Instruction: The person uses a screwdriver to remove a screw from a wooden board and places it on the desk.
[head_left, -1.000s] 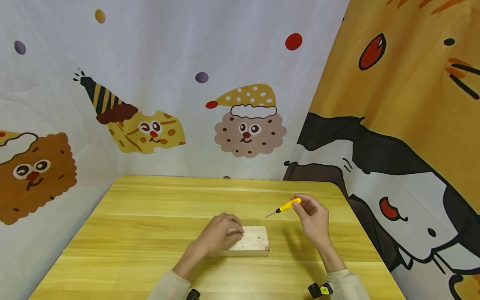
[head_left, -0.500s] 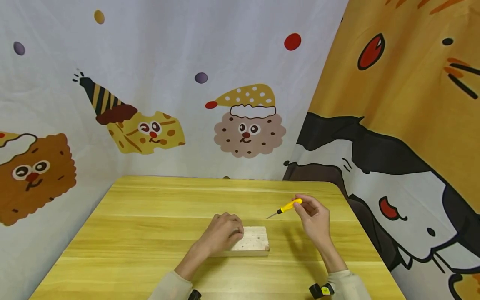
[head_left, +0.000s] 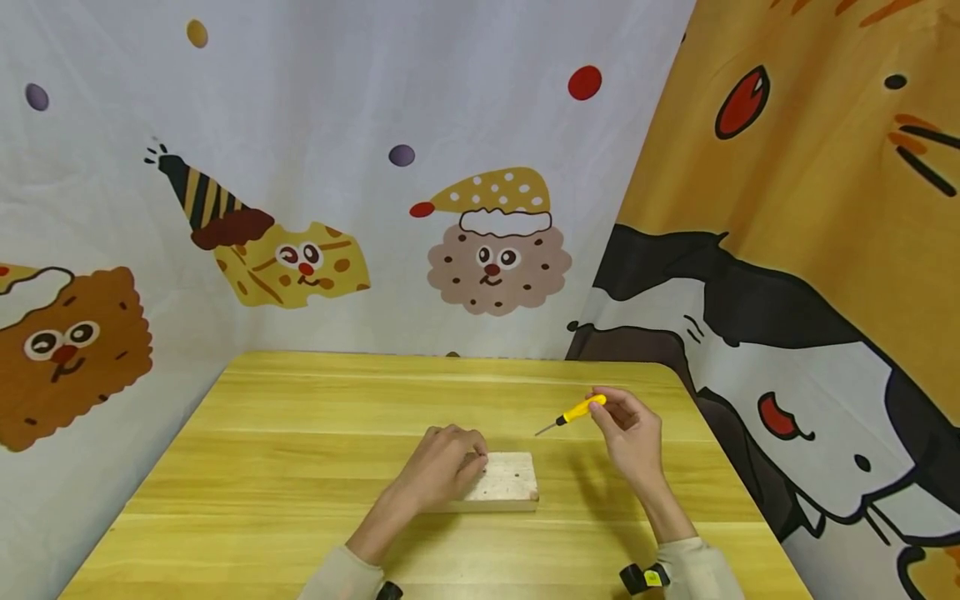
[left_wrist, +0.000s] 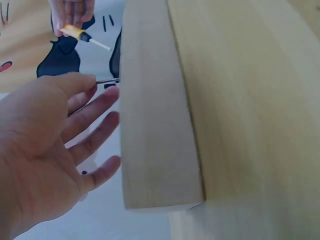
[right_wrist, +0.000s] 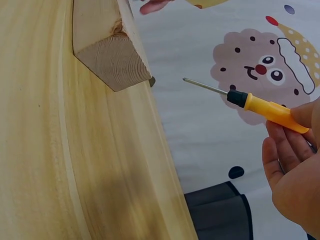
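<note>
A pale wooden block lies flat on the table, its left part hidden under my left hand. Thumb and index finger of that hand pinch a thin metal screw, its end right at the block's upper face in the left wrist view. The other fingers are spread, their tips near the same face. To the right, my right hand holds a screwdriver by its yellow handle, raised above the table. Its black collar and bare shaft point down and left towards the block, and the tip stands apart from the wood.
The yellow wood-grain table reaches back to a white curtain printed with cartoon snacks. An orange and black patterned curtain hangs along the right side. A small dark hole shows in the block's top near its right end.
My left thumb and fingers have shifted slightly at the screw. The right hand has drifted a little to the right with the screwdriver. The block has stayed in place.
</note>
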